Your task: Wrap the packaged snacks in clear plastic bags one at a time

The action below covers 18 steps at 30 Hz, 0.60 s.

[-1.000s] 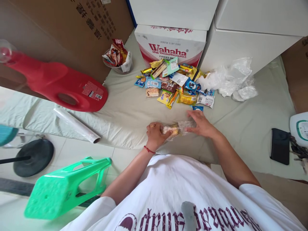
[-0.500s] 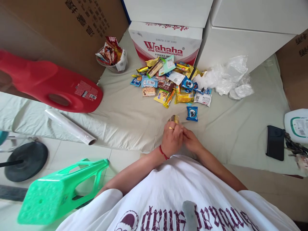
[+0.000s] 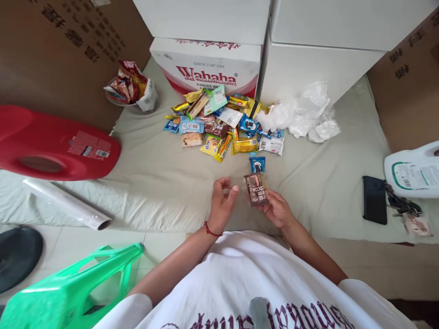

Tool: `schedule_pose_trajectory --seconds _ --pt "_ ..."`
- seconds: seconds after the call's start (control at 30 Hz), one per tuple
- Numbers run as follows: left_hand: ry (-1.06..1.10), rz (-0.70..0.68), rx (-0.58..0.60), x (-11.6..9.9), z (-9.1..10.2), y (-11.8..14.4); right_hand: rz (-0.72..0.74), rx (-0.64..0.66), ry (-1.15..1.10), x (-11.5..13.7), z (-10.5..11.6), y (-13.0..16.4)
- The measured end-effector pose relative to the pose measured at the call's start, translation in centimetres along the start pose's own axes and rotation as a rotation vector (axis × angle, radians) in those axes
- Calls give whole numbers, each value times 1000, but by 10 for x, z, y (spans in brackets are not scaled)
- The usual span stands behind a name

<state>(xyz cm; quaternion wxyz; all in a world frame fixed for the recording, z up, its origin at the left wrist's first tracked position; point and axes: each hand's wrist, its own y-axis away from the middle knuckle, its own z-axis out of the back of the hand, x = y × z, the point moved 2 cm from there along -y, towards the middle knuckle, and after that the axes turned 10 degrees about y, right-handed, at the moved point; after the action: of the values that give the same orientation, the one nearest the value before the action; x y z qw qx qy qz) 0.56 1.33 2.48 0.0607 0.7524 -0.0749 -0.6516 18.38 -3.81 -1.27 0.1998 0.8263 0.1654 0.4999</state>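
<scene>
Hands now parted; cocoa packet (image 3: 256,188) at right hand (image 3: 277,210) fingertips

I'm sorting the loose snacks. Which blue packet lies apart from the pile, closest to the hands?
The small blue cookie packet, lying alone on the beige cloth between the pile and the brown cocoa packet held in the right hand.

Snack pile (image 3: 222,125) lies before box (image 3: 206,68), beyond hands.

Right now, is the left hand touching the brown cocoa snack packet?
Apart. The head view shows the left hand open beside the cocoa snack packet, with bare cloth between them; only the right hand holds it.
</scene>
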Motion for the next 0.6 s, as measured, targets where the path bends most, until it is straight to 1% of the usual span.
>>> schedule_pose_trajectory --seconds 0.07,0.1,0.13,0.17,0.23,0.3,0.37,0.4,0.43,0.47,0.53,0.6 --pt "95 255 129 4 -11 -4 -59 53 67 -4 4 2" --pt "160 339 181 6 -17 -6 -82 72 112 -6 5 4" --pt "211 384 209 7 -24 -8 -91 69 146 -8 6 6" --pt "241 392 214 8 -31 -10 -83 47 162 -9 6 8" --pt "238 358 215 9 -43 -13 -24 -4 157 -6 6 14" --pt "197 345 301 10 -54 -16 47 -27 182 1 10 23" --pt "144 346 415 9 -62 -16 72 -60 270 14 23 34" --pt "111 345 455 9 -63 -17 67 -114 321 23 35 41" --pt "77 343 470 9 -61 -17 56 -190 370 34 52 49" --pt "40 338 456 8 -56 -18 35 -281 415 45 73 56" --pt "-33 330 371 8 -37 -20 21 -504 511 73 122 69" --pt "-86 314 241 7 -10 -21 9 -720 597 105 174 72"
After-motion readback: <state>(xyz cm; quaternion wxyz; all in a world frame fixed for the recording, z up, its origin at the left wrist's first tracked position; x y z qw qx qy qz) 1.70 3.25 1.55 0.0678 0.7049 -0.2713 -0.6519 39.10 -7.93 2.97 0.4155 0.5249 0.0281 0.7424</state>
